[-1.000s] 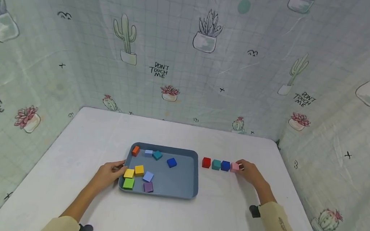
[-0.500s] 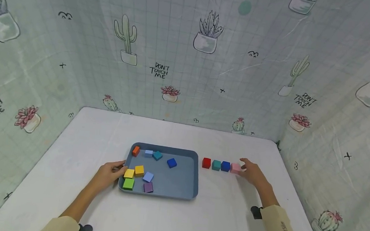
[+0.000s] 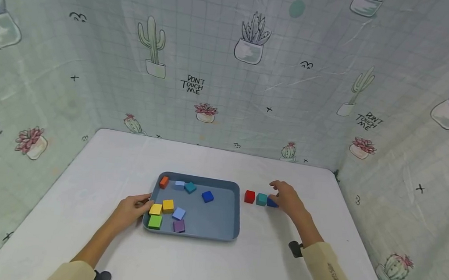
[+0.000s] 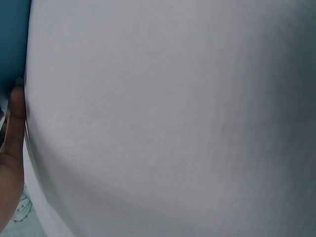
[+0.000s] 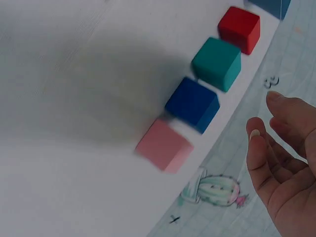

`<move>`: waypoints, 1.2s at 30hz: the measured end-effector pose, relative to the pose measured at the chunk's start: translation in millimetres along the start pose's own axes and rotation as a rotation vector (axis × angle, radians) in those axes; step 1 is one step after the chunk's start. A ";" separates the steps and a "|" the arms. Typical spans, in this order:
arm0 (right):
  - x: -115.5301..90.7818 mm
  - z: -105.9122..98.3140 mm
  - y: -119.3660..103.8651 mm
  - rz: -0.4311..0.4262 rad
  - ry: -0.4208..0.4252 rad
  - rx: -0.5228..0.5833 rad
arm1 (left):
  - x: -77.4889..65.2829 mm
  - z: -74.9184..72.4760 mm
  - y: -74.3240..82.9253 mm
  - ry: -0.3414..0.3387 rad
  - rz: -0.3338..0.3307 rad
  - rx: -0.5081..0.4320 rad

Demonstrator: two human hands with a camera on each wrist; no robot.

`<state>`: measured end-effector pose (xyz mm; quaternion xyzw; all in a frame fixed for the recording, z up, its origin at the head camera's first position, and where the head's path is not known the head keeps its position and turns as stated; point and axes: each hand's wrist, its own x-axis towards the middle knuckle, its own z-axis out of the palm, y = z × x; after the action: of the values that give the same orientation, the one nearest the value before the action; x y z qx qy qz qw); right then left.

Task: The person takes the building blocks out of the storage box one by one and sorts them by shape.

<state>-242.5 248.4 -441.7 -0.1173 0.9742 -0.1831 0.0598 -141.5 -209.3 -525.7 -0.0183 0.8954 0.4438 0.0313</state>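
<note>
My left hand [image 3: 129, 211] holds the left rim of a blue-grey tray [image 3: 218, 218]. In the left wrist view only part of this hand [image 4: 14, 138] shows, with a finger against the tray's side [image 4: 12, 44]. Right of the tray stands a row of cubes: red [image 3: 249, 197], teal [image 3: 261, 199], blue [image 3: 271, 202] and pink [image 5: 163, 145]. My right hand [image 3: 289, 200] hovers over the row's right end, hiding the pink cube from the head view. Its fingers [image 5: 259, 163] are loosely bent, with nothing between them and the thumb.
In the tray lie several loose blocks, among them an orange block [image 3: 164, 182], a green block [image 3: 155, 222], a purple block [image 3: 179, 226] and a dark blue block [image 3: 207, 196]. A white table [image 3: 198, 265] bears everything. Behind it hangs a cactus-print cloth [image 3: 230, 70].
My right hand has let go of the pink cube, lifted, and moved left over the blue one. The left hand has stayed at the tray's rim.
</note>
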 end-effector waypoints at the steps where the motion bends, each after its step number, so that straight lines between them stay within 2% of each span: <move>1: 0.9 2.3 -3.6 -0.016 0.005 -0.007 | 0.0 0.0 0.2 -0.001 -0.001 -0.002; 5: 4.4 9.2 -20.6 -0.074 0.021 -0.025 | -0.1 -0.3 1.2 -0.003 0.001 -0.006; 13: 13.7 20.1 -54.4 -0.161 -0.021 -0.003 | 0.2 0.3 0.9 -0.004 0.001 -0.011; 24: 9.3 43.6 -88.4 -0.287 -0.041 -0.006 | 0.9 1.3 1.0 -0.005 0.000 0.002; 29: 9.8 48.3 -98.2 -0.293 -0.048 0.010 | 1.6 1.8 2.3 -0.010 -0.002 -0.004; 36: 14.1 56.1 -115.5 -0.281 -0.101 0.031 | 1.7 0.7 2.6 -0.007 -0.007 0.003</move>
<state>-223.4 121.0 -451.8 -0.2605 0.9411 -0.1987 0.0841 -143.4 -207.2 -524.2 -0.0198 0.8960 0.4422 0.0361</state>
